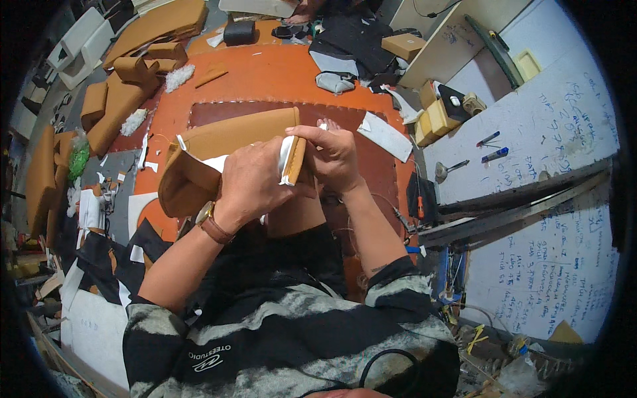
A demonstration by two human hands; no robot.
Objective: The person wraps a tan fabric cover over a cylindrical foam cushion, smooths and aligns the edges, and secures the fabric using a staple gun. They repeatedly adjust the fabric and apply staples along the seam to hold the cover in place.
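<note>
A tan upholstery cover [232,126] with white lining along its open side is held up over my lap, a curved flap folding down at its left. My left hand [255,176] has its fingers curled closed on the cover, next to a white strip [286,156] at the stitched right edge. My right hand [332,156] grips that edge from the right, thumb laid over the top of the seam; some of its fingers are hidden behind the cover.
I sit on an orange and maroon padded mat [265,73]. Tan cushions [109,123] and white scraps lie at left. At right are a written-on white board [504,139], foam blocks [438,123], markers [494,154] and a screwdriver [420,205]. A dark bundle [348,43] lies at the back.
</note>
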